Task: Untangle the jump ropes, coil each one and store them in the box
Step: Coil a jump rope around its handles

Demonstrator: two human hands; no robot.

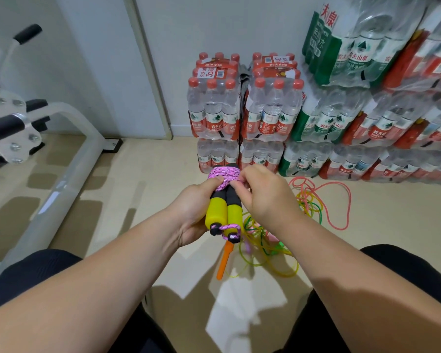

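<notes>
1. Stretching from exercise frame [69,174] to bottle packs [242,110], the floor [148,179] carries tangled ropes [308,203] near the packs.
2. Left hand [191,212] grasps both handles [224,212]; right hand [265,194] pinches pink cord [223,174] wound round their tops.

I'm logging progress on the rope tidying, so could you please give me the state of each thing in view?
Pink braided jump rope: wound round its two yellow-and-black handles.
Left hand: grips the handles.
Right hand: pinches the wound cord.
Thin plastic ropes: tangled on the floor, uncoiled.
Orange handle: lying on the floor.
Bottled-water packs: sealed, stacked by the wall.
</notes>
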